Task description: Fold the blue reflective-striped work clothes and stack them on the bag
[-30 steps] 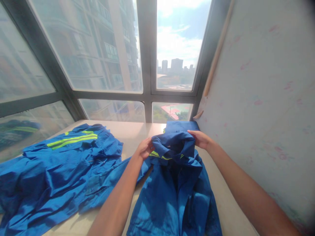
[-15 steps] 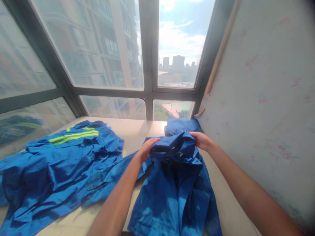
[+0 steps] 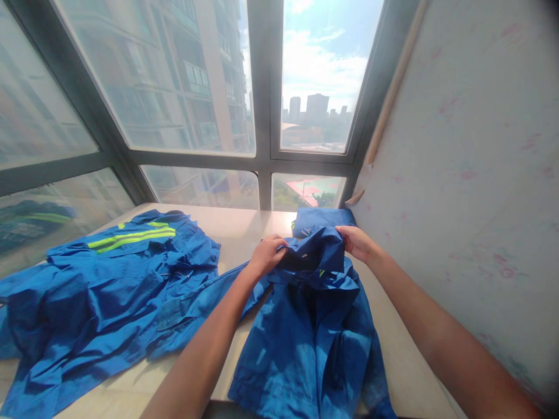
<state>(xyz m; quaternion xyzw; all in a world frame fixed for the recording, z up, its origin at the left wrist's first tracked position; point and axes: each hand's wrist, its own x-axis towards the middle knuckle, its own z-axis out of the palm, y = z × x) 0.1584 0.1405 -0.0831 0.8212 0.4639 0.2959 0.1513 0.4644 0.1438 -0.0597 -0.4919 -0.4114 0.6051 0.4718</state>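
A blue work jacket [image 3: 301, 337] lies in front of me, its lower end reaching the near edge of the pale surface. Its collar end is lifted between my hands. My left hand [image 3: 269, 254] pinches the left side of the collar part, fingers closed on the cloth. On the other side, my right hand [image 3: 354, 242] grips the right corner of that part between thumb and fingers. A small pale label shows inside the raised cloth, and a bit of yellow-green trim peeks out below it.
A second blue garment [image 3: 109, 297] with yellow-green stripes lies spread and wrinkled on the left. Behind the jacket sits a folded blue garment [image 3: 321, 217] with white lettering. Windows [image 3: 196, 87] rise beyond the pale surface [image 3: 244, 224]; a patterned wall [image 3: 471, 145] stands at right.
The collar part has been raised and opened out more between my hands, showing its inner side. My left hand has shifted slightly up and turned over the cloth; my right has risen a little.
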